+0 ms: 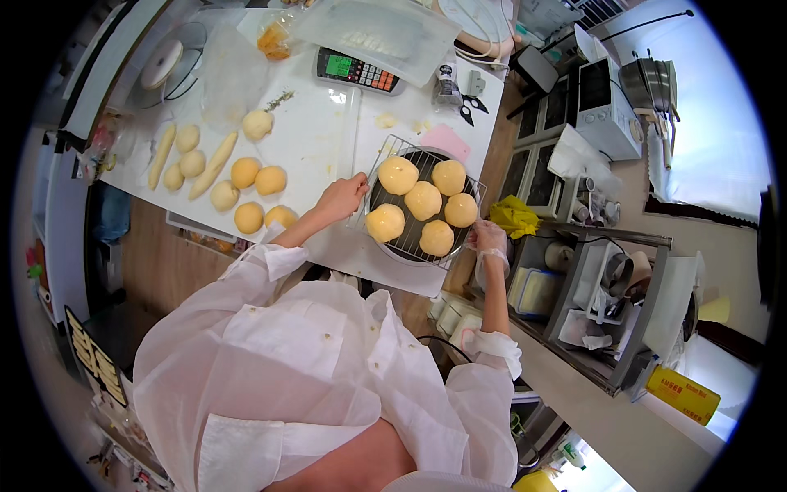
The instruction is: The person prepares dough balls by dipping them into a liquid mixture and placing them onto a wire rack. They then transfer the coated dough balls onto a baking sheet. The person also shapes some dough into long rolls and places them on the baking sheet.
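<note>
A wire cooling rack (409, 148) bears several glossy, pale yellow dough balls (423, 200). It lies over a dark round pan (393, 247) with a light rim, at the table's near right corner. My left hand (344, 195), bare, grips the rack's left edge. At its right edge my right hand (490, 238), in a clear plastic glove, holds the rack. On the table left of my left hand sit yellow dough balls (248, 218), paler dough balls (192, 163) and two long dough rolls (213, 165).
A digital scale (358, 71) stands at the back under a translucent plastic sheet (375, 31). Black scissors (472, 109) and a pink scraper (447, 142) lie beyond the rack. Right of the table are a yellow plastic bag (515, 216) and a metal shelf (569, 289) with containers.
</note>
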Tool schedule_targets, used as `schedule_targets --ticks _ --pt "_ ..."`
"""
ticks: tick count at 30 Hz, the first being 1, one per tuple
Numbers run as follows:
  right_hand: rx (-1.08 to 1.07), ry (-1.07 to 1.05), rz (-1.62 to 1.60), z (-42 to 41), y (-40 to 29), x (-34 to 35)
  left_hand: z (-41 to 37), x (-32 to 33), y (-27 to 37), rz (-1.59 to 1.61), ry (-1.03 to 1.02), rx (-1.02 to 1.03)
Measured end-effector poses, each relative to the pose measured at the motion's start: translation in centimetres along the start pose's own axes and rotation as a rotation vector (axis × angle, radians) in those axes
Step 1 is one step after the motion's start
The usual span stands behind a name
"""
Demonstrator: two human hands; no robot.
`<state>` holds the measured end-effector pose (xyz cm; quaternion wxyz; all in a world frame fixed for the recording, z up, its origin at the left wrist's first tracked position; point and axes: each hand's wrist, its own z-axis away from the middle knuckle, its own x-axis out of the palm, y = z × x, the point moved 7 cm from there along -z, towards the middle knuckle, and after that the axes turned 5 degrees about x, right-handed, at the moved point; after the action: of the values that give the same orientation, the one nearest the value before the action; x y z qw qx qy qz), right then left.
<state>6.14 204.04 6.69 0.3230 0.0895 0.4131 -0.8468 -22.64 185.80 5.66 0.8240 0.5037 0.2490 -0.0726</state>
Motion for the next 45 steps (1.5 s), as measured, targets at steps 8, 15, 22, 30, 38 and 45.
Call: schedule_targets --ticks 8,15,22,30,38,45 --pt "-0.089 -0.221 0.511 -3.3 -0.1 1.1 0.4 0.1 -0.1 0.108 -0.003 -0.027" --pt "-0.349 -0.042 0.645 -6.2 0.9 0.6 0.5 -0.5 0.2 0.216 -0.011 0.000" --pt "-0.341 0.000 0.522 -2.4 -9.1 2.5 -0.4 -6.5 1.7 0.317 0.048 0.040" --pt "-0.849 0.159 1.416 -10.3 -26.5 9.3 -7.9 -17.2 3.8 0.301 0.211 0.145" --pt "-0.493 0.089 0.526 -16.3 -37.2 19.4 -20.7 -31.9 -0.2 -0.170 0.332 0.096" --pt "-0.369 0.074 0.565 -21.3 -36.5 23.1 -28.6 -33.8 -2.8 -0.416 0.172 0.012"
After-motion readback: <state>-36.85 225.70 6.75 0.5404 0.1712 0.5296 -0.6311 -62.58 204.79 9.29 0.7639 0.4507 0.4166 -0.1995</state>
